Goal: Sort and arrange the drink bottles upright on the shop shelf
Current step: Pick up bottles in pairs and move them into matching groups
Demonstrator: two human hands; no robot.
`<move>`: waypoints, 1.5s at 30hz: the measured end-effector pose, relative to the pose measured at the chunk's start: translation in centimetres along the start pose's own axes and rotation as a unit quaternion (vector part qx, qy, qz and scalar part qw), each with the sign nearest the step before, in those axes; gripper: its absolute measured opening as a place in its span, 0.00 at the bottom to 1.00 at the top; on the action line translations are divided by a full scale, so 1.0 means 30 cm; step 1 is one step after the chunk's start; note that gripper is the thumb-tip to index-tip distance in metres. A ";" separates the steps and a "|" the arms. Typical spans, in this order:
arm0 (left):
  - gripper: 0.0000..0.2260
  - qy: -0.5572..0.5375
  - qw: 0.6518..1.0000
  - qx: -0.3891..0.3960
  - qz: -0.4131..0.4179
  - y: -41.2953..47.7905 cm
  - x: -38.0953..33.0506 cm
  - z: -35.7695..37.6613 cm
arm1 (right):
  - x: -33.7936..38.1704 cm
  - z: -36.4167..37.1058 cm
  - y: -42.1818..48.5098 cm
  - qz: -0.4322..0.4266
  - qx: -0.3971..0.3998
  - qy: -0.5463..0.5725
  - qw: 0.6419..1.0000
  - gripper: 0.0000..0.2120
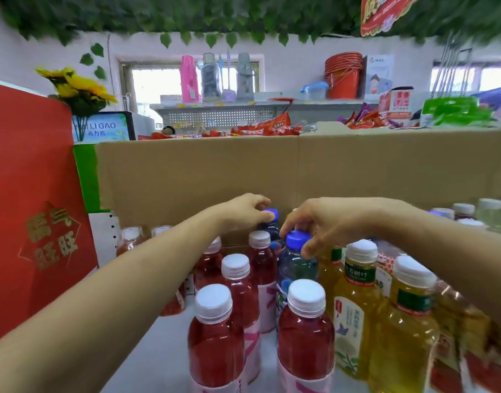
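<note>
**A small general shop, goods packed on every ledge.**

Many identical drink bottles stood grouped by kind on a white shelf (164,350): red drinks (215,336), yellow teas (354,321) and blue-capped bottles (296,262), all with matching labels. Beyond a cardboard wall (215,171) lay heaps of wrapped snack packets (266,127). A perforated metal rack (215,116) farther back carried stacked red buckets (343,78), tall flasks (189,78) and lidded plastic tubs (314,90), and a red printed banner (385,12) hung overhead.
</note>
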State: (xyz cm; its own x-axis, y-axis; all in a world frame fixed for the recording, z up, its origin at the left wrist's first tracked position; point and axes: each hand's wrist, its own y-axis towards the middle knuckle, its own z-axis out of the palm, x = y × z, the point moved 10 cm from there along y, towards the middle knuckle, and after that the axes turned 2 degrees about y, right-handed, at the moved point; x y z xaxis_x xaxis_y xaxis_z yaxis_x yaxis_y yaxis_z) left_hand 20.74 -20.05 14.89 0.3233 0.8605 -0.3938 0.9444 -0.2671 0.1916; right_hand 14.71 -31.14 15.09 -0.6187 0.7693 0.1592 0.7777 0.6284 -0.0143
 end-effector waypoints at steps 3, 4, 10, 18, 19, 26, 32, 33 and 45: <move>0.20 0.044 0.998 0.032 -0.009 0.053 -0.019 0.032 | -0.008 0.014 -0.011 0.001 -0.020 0.014 1.000 0.22; 0.19 0.061 0.997 0.039 -0.009 0.063 -0.022 0.038 | -0.009 0.017 -0.015 0.002 -0.030 0.016 0.999 0.22; 0.16 0.121 0.992 0.031 0.013 0.082 -0.029 0.046 | 0.000 0.035 -0.025 -0.008 -0.082 0.004 0.997 0.22; 0.14 0.165 0.986 -0.017 0.033 0.064 -0.031 0.032 | -0.019 0.049 -0.028 0.013 -0.091 0.028 0.995 0.18; 0.14 0.167 0.985 -0.022 0.035 0.059 -0.029 0.033 | -0.020 0.048 -0.026 0.013 -0.098 0.034 0.995 0.19; 0.16 0.150 0.985 -0.075 0.046 0.029 -0.040 -0.017 | -0.026 0.049 -0.017 0.010 -0.118 0.072 0.990 0.21; 0.16 0.154 0.986 -0.056 0.029 0.064 -0.031 0.024 | -0.036 0.047 -0.013 0.015 -0.126 0.084 0.988 0.21; 0.16 0.151 0.987 -0.052 0.025 0.069 -0.024 0.032 | -0.037 0.047 -0.014 0.014 -0.127 0.085 0.988 0.21; 0.18 0.083 0.979 -0.180 0.054 0.021 -0.066 -0.165 | -0.015 -0.064 -0.087 -0.027 -0.219 0.159 0.962 0.20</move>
State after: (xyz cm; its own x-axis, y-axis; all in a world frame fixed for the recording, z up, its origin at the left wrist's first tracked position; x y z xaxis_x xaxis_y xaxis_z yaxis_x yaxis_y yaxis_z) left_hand 20.41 -19.77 20.24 0.3766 0.9028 -0.2077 0.8135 -0.2150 0.5404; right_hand 13.17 -33.33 16.95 -0.6478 0.6193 0.4437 0.7613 0.5041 0.4079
